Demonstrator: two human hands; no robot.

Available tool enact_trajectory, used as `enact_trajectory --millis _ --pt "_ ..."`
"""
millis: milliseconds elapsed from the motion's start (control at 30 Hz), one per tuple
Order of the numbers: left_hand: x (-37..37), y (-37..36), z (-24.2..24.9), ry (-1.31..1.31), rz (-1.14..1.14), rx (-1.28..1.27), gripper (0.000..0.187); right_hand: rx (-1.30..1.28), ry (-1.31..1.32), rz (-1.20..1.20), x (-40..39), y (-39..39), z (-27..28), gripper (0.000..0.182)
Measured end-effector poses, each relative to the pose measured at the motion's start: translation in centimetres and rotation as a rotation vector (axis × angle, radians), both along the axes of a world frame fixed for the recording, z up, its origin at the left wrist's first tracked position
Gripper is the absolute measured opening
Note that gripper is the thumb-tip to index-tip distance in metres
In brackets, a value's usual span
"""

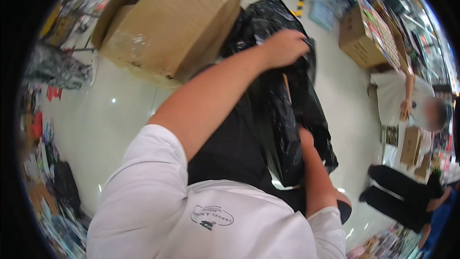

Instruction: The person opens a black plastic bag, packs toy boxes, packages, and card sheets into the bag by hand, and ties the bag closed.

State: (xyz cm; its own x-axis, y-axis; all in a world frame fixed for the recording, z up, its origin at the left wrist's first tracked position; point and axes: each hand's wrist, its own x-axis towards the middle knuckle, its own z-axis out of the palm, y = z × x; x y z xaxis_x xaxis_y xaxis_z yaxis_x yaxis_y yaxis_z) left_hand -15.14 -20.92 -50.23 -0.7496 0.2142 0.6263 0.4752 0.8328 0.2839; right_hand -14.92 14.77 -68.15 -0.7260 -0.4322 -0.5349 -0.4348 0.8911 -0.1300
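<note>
A large black plastic bag [278, 100] is spread in front of my legs, its sheet wrinkled and shiny. My left hand [285, 48] reaches across to its upper part, fingers curled down onto the plastic. Lower down, my right hand [305, 136] goes in between folds of the bag; its fingers are hidden there. A thin light brown edge shows through a gap in the plastic between the two hands.
A big taped cardboard box [182, 24] stands at the upper left, close beside the bag. Another carton [366, 38] sits at the upper right. A person in a light shirt [402, 96] is beside it, and another in dark trousers [397, 192] is lower right. Crowded goods line both sides.
</note>
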Motion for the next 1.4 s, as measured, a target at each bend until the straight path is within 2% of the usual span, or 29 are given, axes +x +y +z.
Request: enact_trajectory --millis 33,67,100,200,233,267,333,367,433,467,500,533,567,633,667,733,800,833,933,967,1000,1033,1100,1133,1200,1233,1300,1333,1400 --pt "0.6 0.8 1.2 -0.244 -0.022 0.274 0.026 -0.266 -0.065 -0.295 -0.6 3.4 -6.8 0.041" --pt "1.5 1.6 2.5 -0.479 -0.047 0.558 0.029 -0.195 -0.104 -0.274 0.1 3.0 -4.6 0.053" --pt "2.4 2.2 3.3 -0.576 -0.038 0.422 0.032 -0.202 -0.108 -0.24 0.6 3.6 -4.9 0.053" --pt "3.8 3.0 4.1 -0.822 -0.069 0.056 0.045 -0.123 -0.085 -0.332 -1.0 8.7 -6.1 0.059" --pt "4.1 2.8 4.1 -0.844 -0.057 0.082 0.045 -0.094 -0.073 -0.377 -1.4 8.3 -5.1 0.062" --pt "4.1 2.1 4.2 -0.842 -0.054 0.082 0.045 0.054 -0.024 -0.368 -2.5 8.6 -3.4 0.063" --pt "4.1 0.9 4.6 -0.921 -0.04 0.097 0.039 0.244 0.085 -0.442 -2.9 7.0 3.9 0.072" --pt "4.2 0.4 4.6 -0.978 -0.037 0.079 0.038 0.242 0.241 -0.393 -3.0 8.6 5.1 0.065" --pt "4.1 -0.6 2.8 -1.005 -0.011 0.078 0.034 0.503 0.308 -0.357 -2.4 8.7 9.9 0.083" --pt "3.9 -1.5 2.0 -0.998 -0.017 0.139 0.031 0.58 0.241 -0.434 -2.1 8.8 12.0 0.09" --pt "3.7 -2.0 2.6 -1.063 -0.009 0.136 0.029 0.644 0.18 -0.514 -2.4 11.0 12.0 0.087" --pt "3.9 -2.6 2.4 -1.088 0.062 0.177 0.033 0.706 -0.005 -0.521 -1.9 11.1 14.2 0.078" --pt "4.1 -3.2 2.3 -1.069 0.113 0.194 0.039 0.72 -0.011 -0.599 -2.0 13.2 14.3 0.078" --pt "4.5 -4.5 1.2 -0.965 0.177 0.211 0.042 0.676 -0.435 -0.503 -1.4 17.1 13.7 0.074" --pt "4.7 -5.2 0.8 -0.912 0.221 0.24 0.042 0.672 -0.445 -0.546 -0.9 17.7 15.0 0.074" --pt "4.6 -5.5 1.8 -0.895 0.286 0.33 0.043 0.372 -0.447 -0.415 0.9 17.2 19.9 0.07" --pt "4.6 -5.2 1.8 -0.835 0.445 0.317 0.037 0.455 -0.348 -0.432 3.5 13.5 26.5 0.066" --pt "4.4 -5.6 1.1 -0.708 0.509 0.275 0.035 0.46 -0.206 -0.207 4.4 14.8 27.0 0.067" --pt "3.6 -6.9 0.5 -0.999 0.543 0.505 0.038 0.584 -0.199 -0.164 7.5 14.4 31.5 0.069" --pt "3.6 -7.3 -0.3 -0.99 0.53 0.494 0.038 0.564 -0.173 -0.239 8.5 14.1 32.5 0.069" --pt "3.6 -7.7 -1.4 -0.824 0.604 0.414 0.036 0.553 -0.165 -0.255 8.9 14.7 33.0 0.069" --pt "3.5 -8.3 -2.2 -0.653 0.669 0.335 0.035 0.47 -0.087 -0.153 9.0 15.3 33.4 0.07" --pt "2.9 -9.6 -2.5 -0.669 0.682 0.376 0.033 0.237 0.062 -0.017 9.1 17.1 34.7 0.075" --pt "2.5 -10.3 -2.3 -0.703 0.712 0.432 0.033 0.282 0.079 -0.049 9.3 16.0 37.2 0.066" --pt "1.9 -12.4 -1.5 -0.776 0.76 0.11 0.035 0.207 0.196 0.109 8.6 18.7 37.5 0.044" --pt "2.1 -11.2 0.8 -0.757 0.737 0.105 0.035 0.196 0.25 0.136 8.0 19.3 37.2 0.034" --pt "3.5 -7.8 7.8 -1.007 0.494 0.671 0.033 0.153 0.391 0.17 6.8 20.2 37.4 0.016" --pt "3.2 -6.3 9.8 -0.995 0.483 0.66 0.033 0.149 0.467 0.164 5.9 20.3 38.1 0.014" --pt "2.2 -4.6 12.9 -0.807 0.37 0.793 0.031 -0.003 0.628 0.121 4.1 22.0 38.5 0.017"
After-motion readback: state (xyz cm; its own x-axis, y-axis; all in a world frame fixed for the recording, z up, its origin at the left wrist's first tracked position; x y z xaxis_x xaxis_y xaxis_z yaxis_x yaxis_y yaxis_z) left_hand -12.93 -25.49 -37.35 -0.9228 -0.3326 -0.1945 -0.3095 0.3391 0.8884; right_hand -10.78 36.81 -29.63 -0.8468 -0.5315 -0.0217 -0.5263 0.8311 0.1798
